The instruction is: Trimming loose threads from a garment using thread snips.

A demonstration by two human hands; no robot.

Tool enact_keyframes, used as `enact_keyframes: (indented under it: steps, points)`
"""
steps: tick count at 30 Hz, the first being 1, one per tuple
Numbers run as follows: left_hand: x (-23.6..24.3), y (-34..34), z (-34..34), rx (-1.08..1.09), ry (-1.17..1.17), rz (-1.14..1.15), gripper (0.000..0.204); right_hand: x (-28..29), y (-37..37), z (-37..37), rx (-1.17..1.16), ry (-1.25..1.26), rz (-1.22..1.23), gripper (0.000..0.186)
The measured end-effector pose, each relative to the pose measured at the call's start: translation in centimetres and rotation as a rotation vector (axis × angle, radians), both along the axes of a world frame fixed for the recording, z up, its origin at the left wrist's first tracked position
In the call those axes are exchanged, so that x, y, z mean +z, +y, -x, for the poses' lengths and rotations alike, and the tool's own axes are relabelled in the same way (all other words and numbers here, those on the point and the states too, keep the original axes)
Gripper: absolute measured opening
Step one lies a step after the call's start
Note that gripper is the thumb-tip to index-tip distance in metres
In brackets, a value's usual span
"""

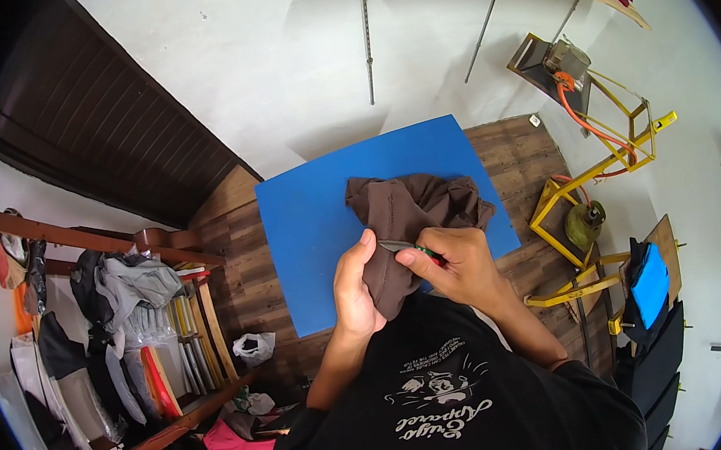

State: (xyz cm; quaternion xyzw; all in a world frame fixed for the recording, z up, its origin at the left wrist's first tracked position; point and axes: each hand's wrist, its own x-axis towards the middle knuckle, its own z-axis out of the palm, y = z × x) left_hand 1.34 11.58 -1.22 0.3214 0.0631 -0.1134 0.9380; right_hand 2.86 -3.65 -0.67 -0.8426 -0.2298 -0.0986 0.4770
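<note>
A dark brown garment point(395, 209) lies bunched over the far part of the blue tabletop point(306, 238), and its near end is lifted in front of my chest. My left hand point(355, 294) is closed on the left edge of this cloth, thumb pointing up along a stitched seam. In my right hand point(464, 266) is a small cutting tool point(393, 245) with a pointed metal blade and some green and red at its handle. Its blade lies against the cloth near my left thumb. My right fingers wrap round the handle and hide most of it.
At left, a wooden rack point(78, 232) holds clothes and plastic-wrapped items; a white plastic bag point(255, 347) lies on the floor. A yellow metal frame point(548, 209) with an orange hose and a green gas cylinder point(583, 224) stands right. Folded dark and blue cloth point(650, 285) is beside it.
</note>
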Motion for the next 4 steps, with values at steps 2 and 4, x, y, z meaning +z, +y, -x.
enact_keyframes:
  steps: [2,4]
  points:
    - [-0.14,-0.13,0.00,0.019,0.045,0.051,0.045,0.16,-0.32,0.02,0.010,-0.015,-0.001,0.038]
    - [-0.40,0.09,-0.08,-0.025,0.002,-0.052,0.048,0.45,-0.74,0.03,0.037,-0.021,0.011,0.037]
